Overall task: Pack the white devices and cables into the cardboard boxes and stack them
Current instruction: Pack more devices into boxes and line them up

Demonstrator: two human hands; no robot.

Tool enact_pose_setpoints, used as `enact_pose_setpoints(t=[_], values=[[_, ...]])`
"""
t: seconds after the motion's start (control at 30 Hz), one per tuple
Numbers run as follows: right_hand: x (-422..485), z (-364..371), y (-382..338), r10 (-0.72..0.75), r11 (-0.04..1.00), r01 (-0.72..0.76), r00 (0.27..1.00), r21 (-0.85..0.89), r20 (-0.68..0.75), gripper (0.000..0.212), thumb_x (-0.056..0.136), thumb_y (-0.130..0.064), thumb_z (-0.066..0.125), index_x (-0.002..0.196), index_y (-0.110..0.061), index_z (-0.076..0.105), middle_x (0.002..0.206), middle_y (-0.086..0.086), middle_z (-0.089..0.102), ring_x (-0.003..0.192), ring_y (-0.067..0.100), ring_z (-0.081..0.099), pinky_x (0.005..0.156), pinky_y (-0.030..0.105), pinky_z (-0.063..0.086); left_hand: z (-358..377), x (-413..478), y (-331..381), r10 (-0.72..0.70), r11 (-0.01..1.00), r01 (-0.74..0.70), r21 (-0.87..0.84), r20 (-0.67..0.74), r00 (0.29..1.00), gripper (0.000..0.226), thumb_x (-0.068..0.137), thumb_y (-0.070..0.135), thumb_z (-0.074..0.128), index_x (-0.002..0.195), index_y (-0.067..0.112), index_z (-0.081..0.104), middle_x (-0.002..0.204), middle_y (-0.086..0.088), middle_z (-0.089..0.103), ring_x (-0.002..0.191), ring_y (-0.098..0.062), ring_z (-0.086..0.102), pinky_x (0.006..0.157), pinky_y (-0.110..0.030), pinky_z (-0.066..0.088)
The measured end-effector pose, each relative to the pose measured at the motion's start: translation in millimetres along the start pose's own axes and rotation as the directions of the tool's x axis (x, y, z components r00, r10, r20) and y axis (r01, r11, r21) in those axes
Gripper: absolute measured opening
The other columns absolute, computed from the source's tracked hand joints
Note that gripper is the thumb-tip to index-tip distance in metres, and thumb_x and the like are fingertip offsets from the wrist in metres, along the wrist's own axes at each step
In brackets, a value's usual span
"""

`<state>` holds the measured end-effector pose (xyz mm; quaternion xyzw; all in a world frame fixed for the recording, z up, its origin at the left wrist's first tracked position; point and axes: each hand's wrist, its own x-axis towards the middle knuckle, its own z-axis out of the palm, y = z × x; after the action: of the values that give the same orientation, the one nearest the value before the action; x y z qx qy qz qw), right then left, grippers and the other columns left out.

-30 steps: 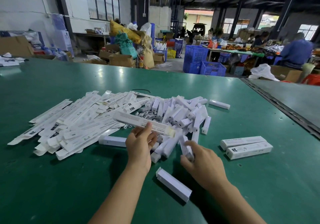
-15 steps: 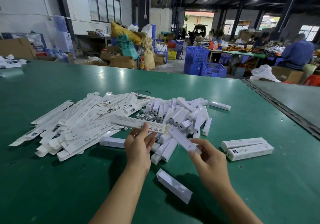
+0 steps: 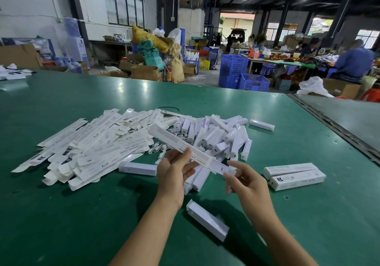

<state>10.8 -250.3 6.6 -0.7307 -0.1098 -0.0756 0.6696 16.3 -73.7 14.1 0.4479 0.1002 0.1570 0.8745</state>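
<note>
My left hand point(image 3: 173, 173) pinches a long white cardboard box point(image 3: 176, 142) held slanted above the green table point(image 3: 61, 214). My right hand point(image 3: 244, 180) holds a white device point(image 3: 223, 168) by its near end, its far end inside the box's open mouth. A heap of flat unfolded boxes point(image 3: 92, 142) lies to the left, a heap of white devices point(image 3: 220, 136) with white cables point(image 3: 158, 148) in the middle. Two packed boxes point(image 3: 294, 175) lie side by side at the right. One device point(image 3: 207, 221) lies alone near my forearms, another point(image 3: 137, 168) left of my left hand.
A stray device point(image 3: 261, 124) lies at the far right of the heap. A metal seam point(image 3: 333, 125) divides this table from a grey one at the right. Beyond the far edge stand blue crates point(image 3: 242, 76), cartons, and seated people at other tables.
My right hand picked a device out of the heap, raised it and slid its end into the open box in my left hand. The box has tilted a little.
</note>
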Motion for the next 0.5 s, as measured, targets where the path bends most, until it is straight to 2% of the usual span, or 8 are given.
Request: enact_pose_setpoints(t=[0.1, 0.17, 0.23, 0.3, 0.37, 0.4, 0.47, 0.5], values=[[1, 6, 0, 0.172, 0.944, -0.138, 0.981, 0.300, -0.088, 0.036, 0.072, -0.020, 0.081, 0.099, -0.007, 0.062, 0.074, 0.009, 0.067, 0.070, 0.022, 0.070, 0.066, 0.025, 0.058, 3, -4, -6, 0.044, 0.998, -0.046, 0.038, 0.048, 0.998, 0.044, 0.069, 0.024, 0.077, 0.107, 0.007, 0.062, 0.097, -0.009, 0.077, 0.085, -0.027, 0.076, 0.064, -0.025, 0.057], [1, 8, 1, 0.268, 0.885, -0.202, 0.958, 0.420, -0.104, 0.041, 0.064, -0.022, 0.082, 0.094, -0.002, 0.062, 0.078, 0.011, 0.069, 0.075, 0.024, 0.072, 0.066, 0.021, 0.057, 4, -6, -10, 0.068, 0.995, -0.072, 0.062, 0.070, 0.995, 0.038, 0.074, 0.016, 0.078, 0.107, 0.006, 0.063, 0.097, -0.009, 0.077, 0.086, -0.028, 0.075, 0.066, -0.025, 0.057], [1, 9, 1, 0.312, 0.873, -0.245, 0.945, 0.422, -0.097, 0.037, 0.065, -0.025, 0.081, 0.091, -0.004, 0.068, 0.079, 0.010, 0.071, 0.075, 0.020, 0.072, 0.063, 0.019, 0.056, 4, -7, -14, 0.089, 0.992, -0.096, 0.087, 0.082, 0.993, 0.028, 0.080, 0.007, 0.077, 0.105, 0.009, 0.065, 0.098, -0.010, 0.075, 0.088, -0.027, 0.075, 0.069, -0.027, 0.058], [1, 9, 2, 0.320, 0.900, -0.279, 0.944, 0.335, -0.075, 0.022, 0.073, -0.030, 0.078, 0.086, -0.012, 0.077, 0.078, 0.004, 0.071, 0.069, 0.012, 0.065, 0.058, 0.020, 0.052, 5, -7, -16, 0.103, 0.988, -0.114, 0.107, 0.106, 0.989, 0.026, 0.082, 0.003, 0.076, 0.104, 0.014, 0.066, 0.099, -0.008, 0.075, 0.092, -0.026, 0.074, 0.072, -0.028, 0.058], [3, 7, 2, 0.337, 0.890, -0.319, 0.941, 0.325, 0.002, 0.009, 0.084, -0.022, 0.072, 0.085, -0.016, 0.078, 0.070, 0.000, 0.062, 0.057, 0.010, 0.051, 0.051, 0.022, 0.043, 6, -9, -18, 0.099, 0.987, -0.115, 0.116, 0.134, 0.986, 0.026, 0.082, 0.003, 0.075, 0.104, 0.015, 0.066, 0.097, -0.007, 0.075, 0.093, -0.026, 0.074, 0.072, -0.028, 0.059], [4, 6, 2, 0.338, 0.869, -0.342, 0.938, 0.357, 0.077, 0.009, 0.084, -0.016, 0.070, 0.083, -0.011, 0.075, 0.066, 0.001, 0.053, 0.052, 0.011, 0.042, 0.047, 0.021, 0.037, 6, -10, -18, 0.092, 0.987, -0.109, 0.114, 0.147, 0.985, 0.026, 0.082, 0.005, 0.075, 0.105, 0.014, 0.065, 0.098, -0.007, 0.075, 0.094, -0.027, 0.074, 0.072, -0.027, 0.059], [5, 3, -2, 0.307, 0.831, -0.385, 0.919, 0.402, 0.247, 0.012, 0.072, -0.014, 0.067, 0.079, -0.005, 0.065, 0.063, 0.003, 0.036, 0.047, 0.012, 0.028, 0.043, 0.021, 0.028, 7, -11, -19, 0.072, 0.992, -0.088, 0.094, 0.159, 0.985, 0.030, 0.080, 0.010, 0.076, 0.107, 0.011, 0.063, 0.100, -0.009, 0.075, 0.094, -0.028, 0.074, 0.072, -0.027, 0.058], [5, 1, -3, 0.294, 0.820, -0.406, 0.904, 0.405, 0.311, 0.016, 0.067, -0.015, 0.064, 0.081, -0.008, 0.066, 0.061, 0.002, 0.031, 0.046, 0.012, 0.024, 0.041, 0.021, 0.026, 8, -11, -19, 0.063, 0.993, -0.077, 0.084, 0.161, 0.985, 0.030, 0.080, 0.010, 0.076, 0.107, 0.011, 0.063, 0.100, -0.009, 0.075, 0.094, -0.029, 0.074, 0.072, -0.028, 0.058]])
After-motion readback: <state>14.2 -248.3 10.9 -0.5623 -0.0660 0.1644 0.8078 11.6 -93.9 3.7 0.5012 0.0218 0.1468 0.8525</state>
